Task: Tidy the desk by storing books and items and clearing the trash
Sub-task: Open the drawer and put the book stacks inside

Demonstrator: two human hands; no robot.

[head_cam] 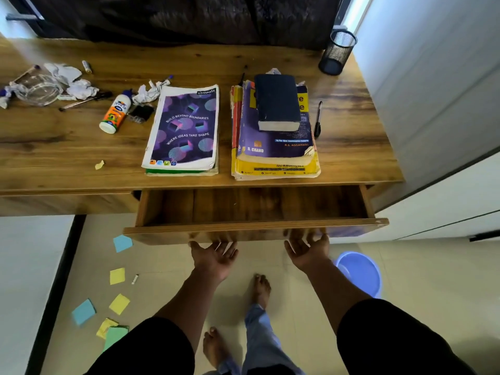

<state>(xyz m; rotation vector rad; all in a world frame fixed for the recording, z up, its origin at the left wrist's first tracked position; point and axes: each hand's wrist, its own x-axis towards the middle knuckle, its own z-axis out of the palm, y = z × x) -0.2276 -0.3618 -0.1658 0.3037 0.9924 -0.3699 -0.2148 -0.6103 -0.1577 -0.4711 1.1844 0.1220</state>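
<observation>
The desk drawer (254,226) stands pulled out, and its inside shows bare wood. My left hand (213,255) and my right hand (308,253) are palm-up below its front panel, with the fingers hooked under the lower edge. On the wooden desk (54,147) lie a purple notebook (184,128) on a green one, and a stack of books (273,150) topped by a dark blue book (277,102). A black pen (318,120) lies right of the stack. Crumpled paper (81,87) and a glue bottle (115,112) sit at the left.
A black mesh pen holder (338,51) stands at the desk's back right. A glass bowl (38,89), pens and a yellow scrap (99,165) lie at the left. Coloured sticky notes (117,276) litter the floor. A blue bin (359,272) stands by my right forearm. My bare feet are below.
</observation>
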